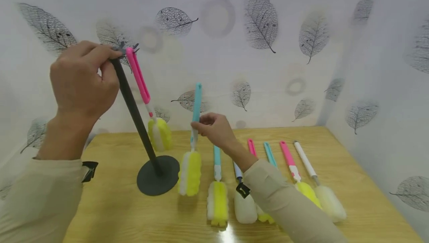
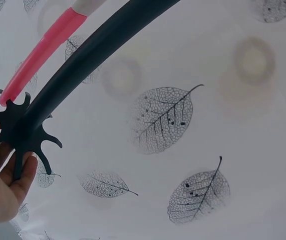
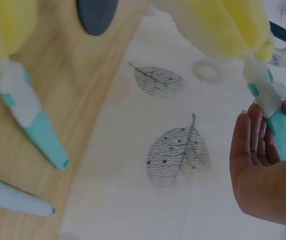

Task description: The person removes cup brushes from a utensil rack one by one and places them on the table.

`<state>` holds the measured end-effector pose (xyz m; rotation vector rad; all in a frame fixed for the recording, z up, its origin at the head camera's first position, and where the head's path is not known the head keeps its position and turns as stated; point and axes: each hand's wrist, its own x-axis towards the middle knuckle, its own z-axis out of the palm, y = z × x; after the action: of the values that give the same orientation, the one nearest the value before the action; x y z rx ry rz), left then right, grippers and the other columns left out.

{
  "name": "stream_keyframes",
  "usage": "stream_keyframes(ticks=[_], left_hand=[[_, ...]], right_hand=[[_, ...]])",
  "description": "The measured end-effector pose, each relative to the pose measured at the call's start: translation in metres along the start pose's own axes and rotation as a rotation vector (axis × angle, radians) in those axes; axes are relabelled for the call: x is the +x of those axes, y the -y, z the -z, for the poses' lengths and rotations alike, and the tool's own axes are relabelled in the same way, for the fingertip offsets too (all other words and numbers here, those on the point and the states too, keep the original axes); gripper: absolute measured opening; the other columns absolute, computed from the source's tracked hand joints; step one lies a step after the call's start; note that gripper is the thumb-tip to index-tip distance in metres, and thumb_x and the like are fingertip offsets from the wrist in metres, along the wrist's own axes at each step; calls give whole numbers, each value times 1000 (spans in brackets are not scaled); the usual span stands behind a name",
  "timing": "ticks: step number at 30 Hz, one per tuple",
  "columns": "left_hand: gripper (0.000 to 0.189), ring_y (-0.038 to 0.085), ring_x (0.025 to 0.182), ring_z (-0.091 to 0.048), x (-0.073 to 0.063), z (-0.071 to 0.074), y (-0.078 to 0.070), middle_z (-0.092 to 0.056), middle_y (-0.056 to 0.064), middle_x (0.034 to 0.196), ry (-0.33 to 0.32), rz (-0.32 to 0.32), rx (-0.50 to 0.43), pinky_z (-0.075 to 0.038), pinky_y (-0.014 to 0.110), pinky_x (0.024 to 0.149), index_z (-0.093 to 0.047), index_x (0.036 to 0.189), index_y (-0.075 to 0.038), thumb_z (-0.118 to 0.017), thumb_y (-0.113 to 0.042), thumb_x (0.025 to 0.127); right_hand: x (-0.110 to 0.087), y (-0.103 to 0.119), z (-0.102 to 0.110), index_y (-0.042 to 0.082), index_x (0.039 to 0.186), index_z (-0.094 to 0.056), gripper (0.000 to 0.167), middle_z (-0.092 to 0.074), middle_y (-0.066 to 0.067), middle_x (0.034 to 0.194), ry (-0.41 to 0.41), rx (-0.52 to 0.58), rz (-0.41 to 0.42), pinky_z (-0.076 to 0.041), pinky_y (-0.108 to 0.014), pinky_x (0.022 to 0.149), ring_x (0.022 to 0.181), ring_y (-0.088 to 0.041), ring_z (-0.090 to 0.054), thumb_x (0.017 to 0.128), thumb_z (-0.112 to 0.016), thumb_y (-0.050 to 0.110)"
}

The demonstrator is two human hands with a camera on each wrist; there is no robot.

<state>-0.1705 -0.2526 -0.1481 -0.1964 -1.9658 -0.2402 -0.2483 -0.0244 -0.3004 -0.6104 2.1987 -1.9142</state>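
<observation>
A dark grey stand (image 1: 157, 174) with a round base leans to the left on the wooden table (image 1: 110, 205). My left hand (image 1: 82, 81) grips the stand's top, where a star-shaped hook head (image 2: 20, 135) sits against my fingers (image 2: 5, 195). A pink-handled sponge brush (image 1: 147, 101) hangs from that head. My right hand (image 1: 214, 127) pinches the teal handle of a yellow sponge brush (image 1: 191, 153) and holds it upright beside the stand; the right wrist view shows the teal handle (image 3: 280, 132) between my fingers.
Several more sponge brushes (image 1: 218, 191) lie in a row on the table under and right of my right arm, with teal, blue, pink and white handles. Leaf-patterned walls (image 1: 261, 23) close off the back and right side.
</observation>
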Motion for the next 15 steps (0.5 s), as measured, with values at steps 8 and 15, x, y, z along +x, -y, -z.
stream_keyframes(ticks=[8,15], left_hand=[[36,42,77,-61,-1,-4,0,-68,20,89,-42,19,6,-36,51,56,-74,93,2,-42,-14,87],[45,41,76,-62,-2,-4,-1,-68,21,90,-78,-24,24,-41,55,59,-72,92,5,-46,-31,88]], right_hand=[[5,-41,-4,-3,100,-65,29,-68,-12,82,172,-139,-314,-55,-34,69,80,-32,-69,85,-71,22],[7,-64,-13,-1,79,-71,20,-69,-16,71,247,-173,-374,-56,-39,67,62,-25,-69,82,-73,18]])
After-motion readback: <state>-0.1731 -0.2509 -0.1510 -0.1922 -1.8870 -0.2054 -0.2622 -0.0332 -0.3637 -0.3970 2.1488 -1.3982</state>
